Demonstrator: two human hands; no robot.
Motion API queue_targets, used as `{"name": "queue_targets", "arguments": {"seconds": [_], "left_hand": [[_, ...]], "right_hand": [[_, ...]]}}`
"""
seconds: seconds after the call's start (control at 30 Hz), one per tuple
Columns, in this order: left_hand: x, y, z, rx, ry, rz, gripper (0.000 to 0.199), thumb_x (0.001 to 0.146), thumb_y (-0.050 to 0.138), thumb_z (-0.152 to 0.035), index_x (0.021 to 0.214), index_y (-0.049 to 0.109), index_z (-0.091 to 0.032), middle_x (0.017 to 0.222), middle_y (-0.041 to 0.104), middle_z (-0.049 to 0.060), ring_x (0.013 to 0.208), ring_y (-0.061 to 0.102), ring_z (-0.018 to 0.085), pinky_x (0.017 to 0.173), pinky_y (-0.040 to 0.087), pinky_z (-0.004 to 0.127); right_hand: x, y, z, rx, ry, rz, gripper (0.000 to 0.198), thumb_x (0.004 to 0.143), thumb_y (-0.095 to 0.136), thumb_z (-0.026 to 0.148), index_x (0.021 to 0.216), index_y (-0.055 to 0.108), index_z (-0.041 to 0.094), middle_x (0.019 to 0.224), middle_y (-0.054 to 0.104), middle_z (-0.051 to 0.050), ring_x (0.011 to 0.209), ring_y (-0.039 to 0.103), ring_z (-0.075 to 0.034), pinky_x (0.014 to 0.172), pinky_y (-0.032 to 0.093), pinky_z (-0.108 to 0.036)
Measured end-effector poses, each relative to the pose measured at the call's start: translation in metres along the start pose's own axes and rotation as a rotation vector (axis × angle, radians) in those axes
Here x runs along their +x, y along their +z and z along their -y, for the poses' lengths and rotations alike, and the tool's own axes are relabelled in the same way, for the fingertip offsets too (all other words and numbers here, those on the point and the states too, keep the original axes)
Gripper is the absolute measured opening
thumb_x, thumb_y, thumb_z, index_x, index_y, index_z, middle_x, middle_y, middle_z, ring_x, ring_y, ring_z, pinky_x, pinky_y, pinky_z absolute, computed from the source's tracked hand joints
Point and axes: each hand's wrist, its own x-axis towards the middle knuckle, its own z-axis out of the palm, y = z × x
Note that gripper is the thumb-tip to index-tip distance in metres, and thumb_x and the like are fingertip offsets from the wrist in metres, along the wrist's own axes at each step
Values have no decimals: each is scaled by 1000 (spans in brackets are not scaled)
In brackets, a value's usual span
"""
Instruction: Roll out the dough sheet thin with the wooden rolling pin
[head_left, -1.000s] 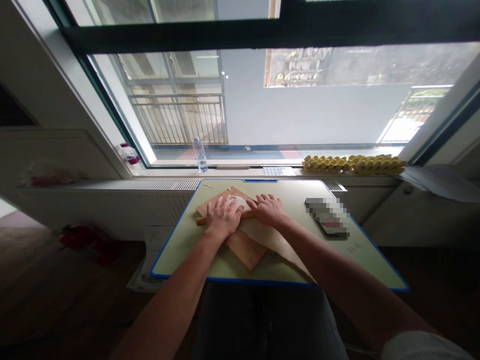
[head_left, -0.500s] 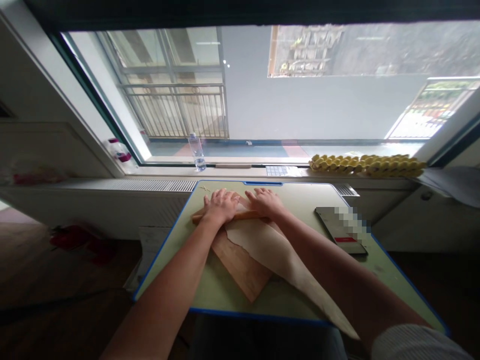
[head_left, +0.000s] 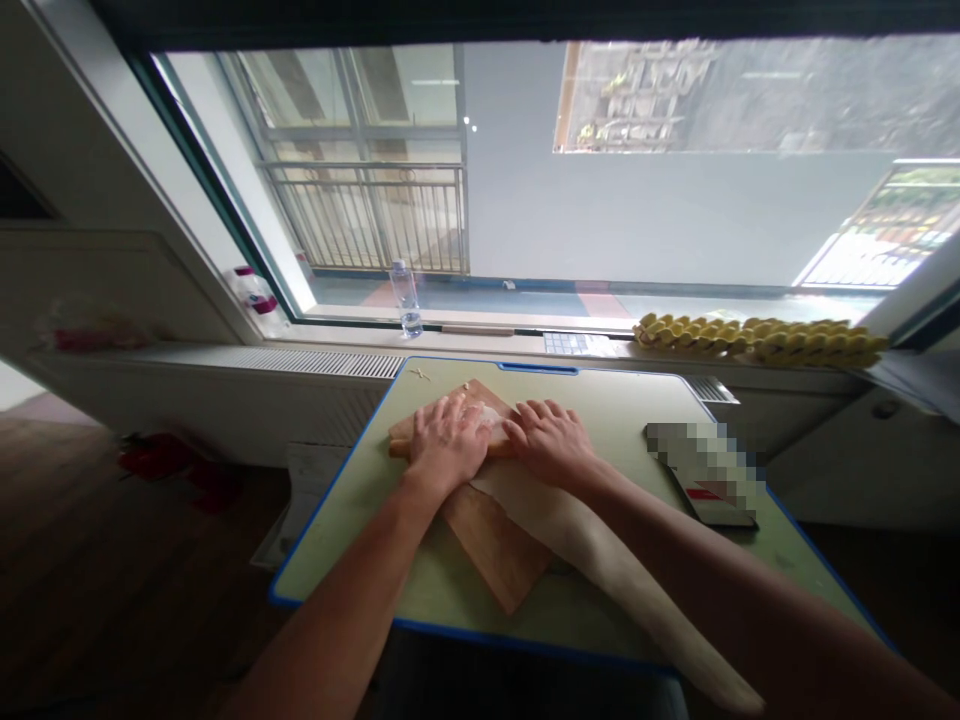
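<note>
A wooden rolling pin (head_left: 399, 449) lies crosswise under both my hands. My left hand (head_left: 448, 432) rests on its left part, palm down with the fingers stretched forward. On the right part lies my right hand (head_left: 551, 437), also flat with its fingers extended. Beneath the pin is a sheet of pale dough (head_left: 540, 505). It spreads over a wooden board (head_left: 506, 560) set cornerwise, and its long end hangs past the table's front edge under my right forearm. Most of the pin is hidden by my hands.
The board sits on a light green table (head_left: 341, 520) with a blue rim. A dark flat tablet-like object (head_left: 701, 495), partly blurred out, lies at right. On the windowsill stand a water bottle (head_left: 406, 300), another bottle (head_left: 259, 298) and yellow egg trays (head_left: 757, 340).
My hands and the rolling pin have come back toward me a little, baring the board's far corner and some dough beyond the pin. The whole view has shifted slightly.
</note>
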Motion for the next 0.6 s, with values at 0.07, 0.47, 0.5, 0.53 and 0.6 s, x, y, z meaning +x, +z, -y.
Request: {"name": "queue_targets", "arguments": {"seconds": [0.07,0.47,0.5,0.53,0.6], "left_hand": [[-17,0,-1,22,28,2,58,108,32,-53,156,57,-31,169,46,10,156,40,36,127,26,68],[42,4,5,-46,-20,-25,53,106,37,-50,151,59,-30,165,51,10,152,42,32,126,28,68],[48,4,6,-53,-25,-31,51,106,37,-49,147,61,-30,164,52,10,150,44,32,125,29,68],[53,4,6,-57,-29,-41,49,106,37,-48,143,64,-30,161,55,10,148,47,32,124,30,68],[62,4,7,-56,-30,-68,46,106,38,-47,134,69,-29,154,61,10,140,53,33,123,32,66]], "right_hand": [[-15,5,1,2,-22,-33,58,114,25,53,155,52,22,159,55,-11,146,45,-34,116,39,-51],[46,11,-13,164,129,15,72,109,28,69,154,54,20,157,57,-14,145,49,-32,116,39,-48],[52,10,-15,180,147,36,72,108,28,70,153,55,21,157,57,-15,145,50,-32,116,38,-48],[57,9,-17,183,154,52,70,108,28,69,152,57,22,156,58,-14,144,50,-31,116,38,-47],[65,8,-20,150,125,75,63,110,30,65,149,59,26,154,60,-13,144,51,-30,115,38,-45]]}}
